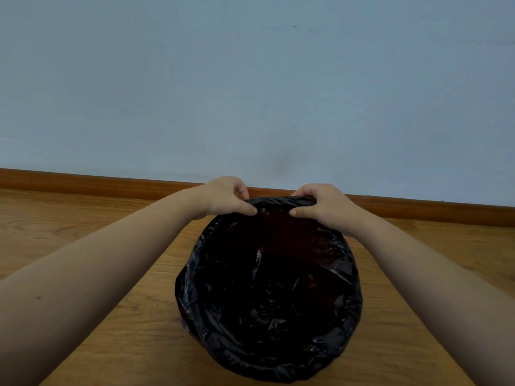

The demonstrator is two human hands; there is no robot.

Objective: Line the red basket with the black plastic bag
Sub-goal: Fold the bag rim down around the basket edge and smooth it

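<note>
The black plastic bag (267, 296) sits inside the round basket on the floor, its edge folded out over the rim all the way round. The red basket (281, 227) shows only as a dark red tint through the bag's far inner wall. My left hand (227, 197) pinches the bag's folded edge at the far rim, thumb on the inner side, fingers curled over the outside. My right hand (317, 203) pinches the same far edge a little to the right, in the same way.
The basket stands on a wooden floor (111, 316). A brown skirting board (111, 183) and a pale blue wall (250, 93) run just behind it.
</note>
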